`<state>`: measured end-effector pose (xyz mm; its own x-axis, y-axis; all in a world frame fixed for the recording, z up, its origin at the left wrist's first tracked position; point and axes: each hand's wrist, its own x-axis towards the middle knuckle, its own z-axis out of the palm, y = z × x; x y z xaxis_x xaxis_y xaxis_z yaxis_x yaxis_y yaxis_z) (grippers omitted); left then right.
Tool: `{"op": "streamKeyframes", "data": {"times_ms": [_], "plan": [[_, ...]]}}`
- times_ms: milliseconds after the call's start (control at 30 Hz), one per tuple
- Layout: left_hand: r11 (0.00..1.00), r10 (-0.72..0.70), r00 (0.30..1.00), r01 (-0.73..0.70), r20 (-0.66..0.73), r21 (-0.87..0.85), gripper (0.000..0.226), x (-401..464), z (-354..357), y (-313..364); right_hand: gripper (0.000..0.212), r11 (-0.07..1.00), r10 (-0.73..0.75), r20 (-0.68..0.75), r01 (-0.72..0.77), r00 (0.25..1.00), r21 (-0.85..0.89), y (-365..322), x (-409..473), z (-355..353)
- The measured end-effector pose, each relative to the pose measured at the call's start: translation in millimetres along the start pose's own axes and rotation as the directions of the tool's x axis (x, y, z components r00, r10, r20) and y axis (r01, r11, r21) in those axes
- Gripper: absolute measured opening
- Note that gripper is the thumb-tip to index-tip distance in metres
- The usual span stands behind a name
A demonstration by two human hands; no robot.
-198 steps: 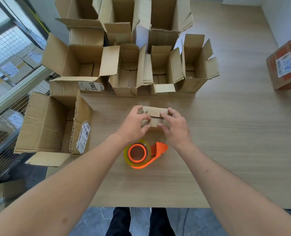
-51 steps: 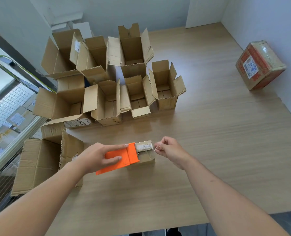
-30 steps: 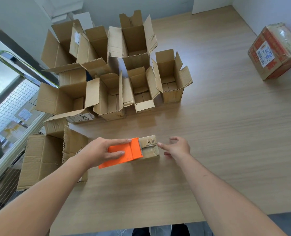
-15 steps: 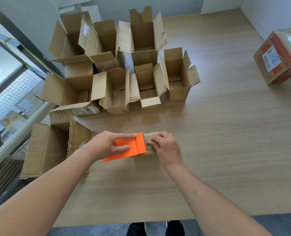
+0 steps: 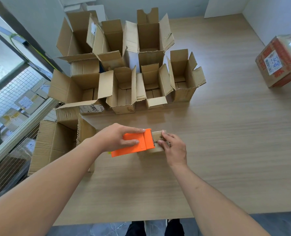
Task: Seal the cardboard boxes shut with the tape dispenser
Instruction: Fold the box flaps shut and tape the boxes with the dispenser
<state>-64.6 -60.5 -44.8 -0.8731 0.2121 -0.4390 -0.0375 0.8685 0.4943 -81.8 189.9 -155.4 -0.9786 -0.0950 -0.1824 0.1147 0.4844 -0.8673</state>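
Observation:
A small closed cardboard box [image 5: 157, 135] lies on the wooden table [image 5: 226, 150] in front of me. My left hand [image 5: 115, 138] grips the orange tape dispenser [image 5: 138, 144], whose front edge sits on the box's left part. My right hand [image 5: 173, 148] rests on the box's right end, fingers curled over its top next to the dispenser's blade. Most of the box is hidden under the dispenser and my hands.
Several open cardboard boxes [image 5: 124, 89] stand in rows at the table's far left, with a large one [image 5: 56, 143] at the left edge. A taped box with red print and a label [image 5: 279, 62] sits at the far right by the wall.
My right hand moved in from the table beside the box onto the box's right end. The dispenser stays on the box in my left hand.

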Motion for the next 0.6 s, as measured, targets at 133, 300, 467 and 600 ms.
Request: {"op": "streamKeyframes", "data": {"times_ms": [133,300,467,600], "plan": [[1.000,0.008,1.000,-0.008,0.016,0.007,0.045,-2.5,-12.7,-5.5,0.031,1.000,0.024,0.013,-0.024,1.000,-0.003,2.4,-1.2,-2.3],[0.999,-0.009,0.997,0.012,0.082,-0.038,0.046,-11.5,-18.5,-20.7,0.030,0.992,0.121,0.022,-0.122,0.992,0.042,-0.2,-1.4,-4.3],[0.997,-0.011,0.995,0.019,0.102,-0.078,0.045,-16.1,-18.5,-27.4,0.031,0.979,0.198,0.000,-0.198,0.980,0.042,-4.8,-3.5,-4.3],[0.999,-0.037,0.993,0.039,0.116,-0.021,0.045,-24.9,-29.1,-41.5,0.031,0.974,0.226,-0.027,-0.226,0.974,0.026,-11.2,-1.0,-12.5]]}}
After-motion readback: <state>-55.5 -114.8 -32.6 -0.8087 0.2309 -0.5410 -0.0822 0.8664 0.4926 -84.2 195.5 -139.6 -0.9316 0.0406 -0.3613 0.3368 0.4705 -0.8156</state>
